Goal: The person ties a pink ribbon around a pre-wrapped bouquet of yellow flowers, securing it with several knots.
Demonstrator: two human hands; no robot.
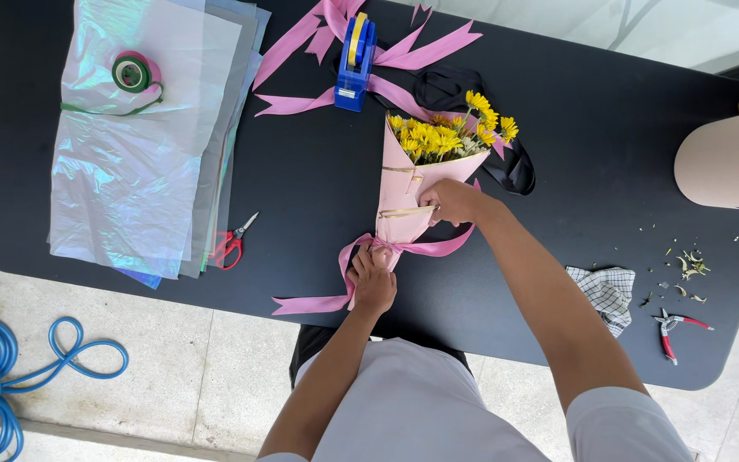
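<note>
head view: pink-wrapped bouquet held at the table's near edge

lying on the black table, a bouquet of yellow flowers in pink paper, stem end toward the body. left hand clenched around the narrow base by the pink ribbon knot; right hand pinching the wrap mid-cone. likely light, soft, easily creased; best gripped at the bound base, never the blooms. red scissors and a blue tape dispenser well apart. stems hidden inside paper; knot partly covered by fingers.
</note>
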